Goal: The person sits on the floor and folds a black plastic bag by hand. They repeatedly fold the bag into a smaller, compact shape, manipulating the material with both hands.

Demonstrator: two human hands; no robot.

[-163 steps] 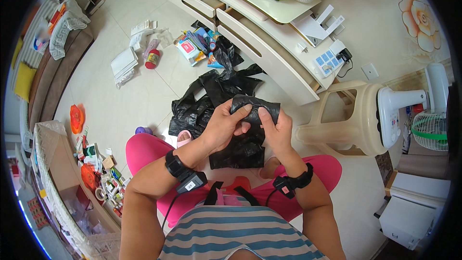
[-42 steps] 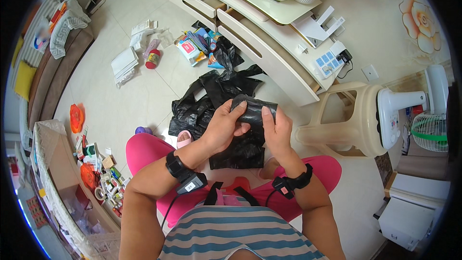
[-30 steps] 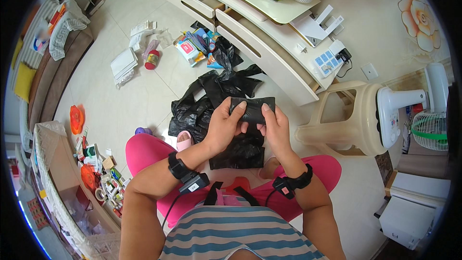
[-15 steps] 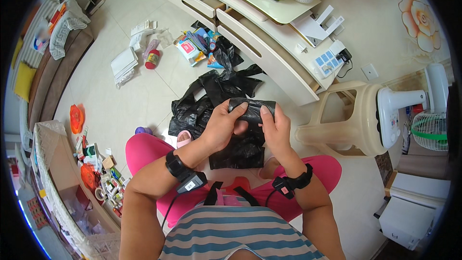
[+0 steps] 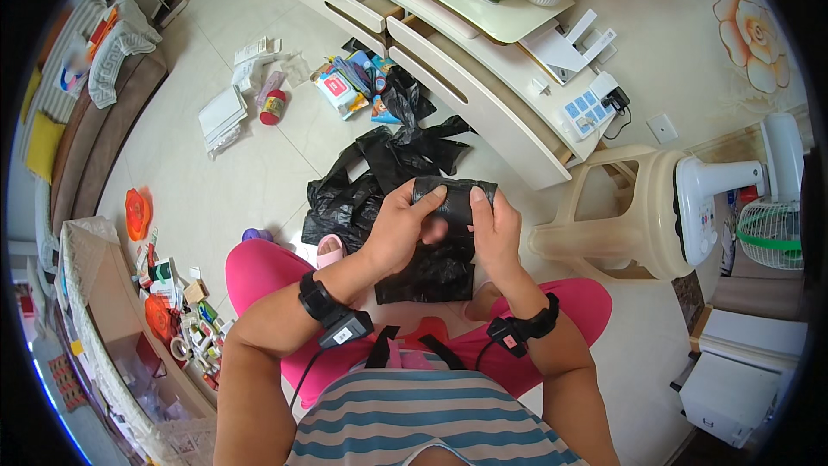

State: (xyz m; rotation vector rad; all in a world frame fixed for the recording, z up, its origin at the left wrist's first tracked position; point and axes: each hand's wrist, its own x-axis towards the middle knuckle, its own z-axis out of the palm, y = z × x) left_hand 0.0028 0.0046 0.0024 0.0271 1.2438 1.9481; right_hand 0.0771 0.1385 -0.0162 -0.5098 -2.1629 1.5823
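Between my two hands is a black plastic bag [image 5: 455,198], folded into a flat strip and held up by its top edge. My left hand [image 5: 404,223] pinches its left end, thumb on top. The right end is gripped by my right hand [image 5: 493,229], its thumb laid over the edge. Below and behind, more black plastic bags [image 5: 349,194] lie crumpled on the floor. Another stretch of black plastic [image 5: 427,280] spreads out flat under my hands, between my knees. What my fingers do behind the folded strip is hidden.
A pack of wipes [image 5: 338,91], a red-wrapped roll [image 5: 272,107] and white packages [image 5: 224,121] lie on the floor ahead. An open drawer [image 5: 483,103] juts out at right of them. A beige plastic stool [image 5: 604,216] lies on its side to my right; small goods [image 5: 194,328] sit left.
The folded bag now looks flatter and smoother between my thumbs. My right thumb has shifted slightly to the right; both hands stay in nearly the same place.
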